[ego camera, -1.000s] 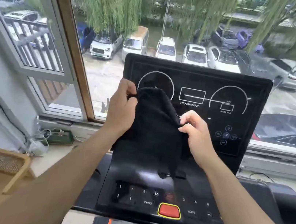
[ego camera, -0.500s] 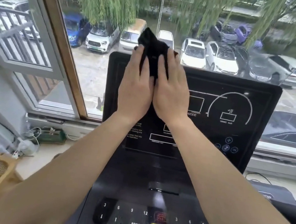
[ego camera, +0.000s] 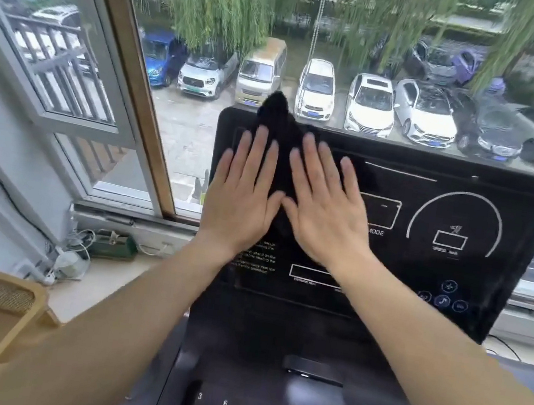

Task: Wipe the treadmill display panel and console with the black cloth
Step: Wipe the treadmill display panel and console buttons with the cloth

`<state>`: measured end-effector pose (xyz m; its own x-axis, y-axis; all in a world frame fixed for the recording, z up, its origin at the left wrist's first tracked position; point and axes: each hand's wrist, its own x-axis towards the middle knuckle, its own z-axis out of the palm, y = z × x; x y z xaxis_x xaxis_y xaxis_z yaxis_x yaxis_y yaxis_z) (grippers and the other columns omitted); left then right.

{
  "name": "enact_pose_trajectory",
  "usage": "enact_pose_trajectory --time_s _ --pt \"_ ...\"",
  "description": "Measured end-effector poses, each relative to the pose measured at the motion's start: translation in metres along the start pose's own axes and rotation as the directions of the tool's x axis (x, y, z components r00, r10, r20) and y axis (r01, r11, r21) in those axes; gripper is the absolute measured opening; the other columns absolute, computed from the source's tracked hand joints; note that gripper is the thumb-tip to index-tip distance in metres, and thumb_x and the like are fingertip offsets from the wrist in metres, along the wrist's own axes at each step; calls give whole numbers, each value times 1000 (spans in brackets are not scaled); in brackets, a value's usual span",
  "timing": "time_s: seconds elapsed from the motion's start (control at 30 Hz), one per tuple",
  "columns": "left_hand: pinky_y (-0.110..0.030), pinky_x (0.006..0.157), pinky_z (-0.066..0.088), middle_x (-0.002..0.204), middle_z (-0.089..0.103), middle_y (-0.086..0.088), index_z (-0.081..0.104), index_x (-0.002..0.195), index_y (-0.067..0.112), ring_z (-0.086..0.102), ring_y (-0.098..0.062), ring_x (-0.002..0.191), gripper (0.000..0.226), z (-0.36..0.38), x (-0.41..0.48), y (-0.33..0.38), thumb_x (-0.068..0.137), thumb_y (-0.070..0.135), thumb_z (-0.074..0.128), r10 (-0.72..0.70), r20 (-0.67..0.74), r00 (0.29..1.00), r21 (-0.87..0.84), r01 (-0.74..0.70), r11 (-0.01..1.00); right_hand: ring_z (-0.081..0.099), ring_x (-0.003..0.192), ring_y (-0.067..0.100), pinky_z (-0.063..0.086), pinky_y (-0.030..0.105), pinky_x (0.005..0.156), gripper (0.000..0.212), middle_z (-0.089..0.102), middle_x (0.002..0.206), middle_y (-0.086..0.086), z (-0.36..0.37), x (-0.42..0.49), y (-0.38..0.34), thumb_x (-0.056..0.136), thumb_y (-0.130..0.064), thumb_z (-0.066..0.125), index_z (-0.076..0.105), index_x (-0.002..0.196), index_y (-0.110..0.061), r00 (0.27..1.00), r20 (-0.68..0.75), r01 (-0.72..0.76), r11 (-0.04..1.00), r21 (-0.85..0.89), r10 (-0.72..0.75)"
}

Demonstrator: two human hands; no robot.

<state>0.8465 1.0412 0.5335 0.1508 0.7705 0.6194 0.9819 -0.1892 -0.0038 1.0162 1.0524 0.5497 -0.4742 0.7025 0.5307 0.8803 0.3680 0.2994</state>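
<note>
Against the upper-left of the treadmill display panel (ego camera: 431,206), left hand (ego camera: 242,198) and right hand (ego camera: 323,210) flat, fingers spread, pressing the black cloth (ego camera: 279,124), probably bunched. Best wiped with even, overlapping strokes rightward, then down onto the console (ego camera: 265,392).

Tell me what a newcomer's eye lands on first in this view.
Two bare hands, the left hand and the right hand, lie flat side by side on the upper left of the black display panel, pressing the black cloth, which pokes above its top edge. Beyond the window, a row of parked cars stands under willows.
</note>
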Motion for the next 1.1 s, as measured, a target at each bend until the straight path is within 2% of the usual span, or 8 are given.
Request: enact_pose_trajectory --time_s 0.17,0.33,0.47,0.53,0.67,0.8,0.97,1.1 --pt "-47 124 4 166 1 -16 11 158 7 -1 -33 154 69 8 -7 -3 104 40 36 -62 -30 998 -67 60 996 -1 156 30 -3 44 125 67 -12 166 11 4 -1 -17 106 -44 26 5 160 -11 998 -22 -64 995 80 66" --pt "-46 123 4 164 -21 -13 17 154 3 -14 -31 153 73 47 -144 -5 99 47 34 -8 199 980 -9 10 1000 8 154 30 -2 44 124 75 -9 167 12 49 -113 -75 102 -45 46 13 160 -11 985 112 123 989 82 -131" --pt "-45 123 2 164 -5 -16 31 149 1 2 -36 153 71 42 -137 -11 98 49 38 35 219 975 76 -52 996 11 154 27 -5 44 124 78 -3 167 9 44 -95 -61 100 -51 45 12 160 -13 955 120 277 961 -19 -272" --pt "-45 123 2 163 -2 -16 22 154 1 7 -36 152 75 24 -85 -9 99 48 41 12 128 992 73 -22 997 9 155 25 -5 45 123 76 -1 168 9 23 -49 -33 102 -53 38 9 160 -14 977 59 207 976 -62 -204" --pt "-44 124 0 166 -6 -19 3 158 5 -3 -33 154 75 -6 6 12 103 47 32 -50 52 997 -28 51 998 4 156 27 -2 48 125 72 -2 169 13 -8 -2 14 105 -52 27 7 161 -11 1000 13 -24 998 -60 25" --pt "-43 125 -2 164 -14 -13 1 158 7 -12 -29 153 74 11 -27 40 104 46 34 88 101 991 -62 -82 995 -2 155 30 2 48 125 74 -9 166 15 8 -62 12 105 -50 36 10 160 -8 983 74 -168 985 39 165" --pt "-42 124 1 166 -14 -11 3 157 9 -3 -27 154 82 41 -155 43 100 47 49 197 256 946 -31 -196 980 9 155 31 3 46 125 84 -3 166 15 42 -173 -35 98 -48 56 9 157 -8 980 201 -21 998 61 9" --pt "-43 123 2 164 -2 -15 12 156 5 7 -31 153 76 31 -104 35 101 45 47 154 188 970 43 -164 985 11 155 32 -5 47 123 81 -4 165 15 31 -117 -15 101 -51 45 5 157 -8 987 145 75 997 -16 -72"
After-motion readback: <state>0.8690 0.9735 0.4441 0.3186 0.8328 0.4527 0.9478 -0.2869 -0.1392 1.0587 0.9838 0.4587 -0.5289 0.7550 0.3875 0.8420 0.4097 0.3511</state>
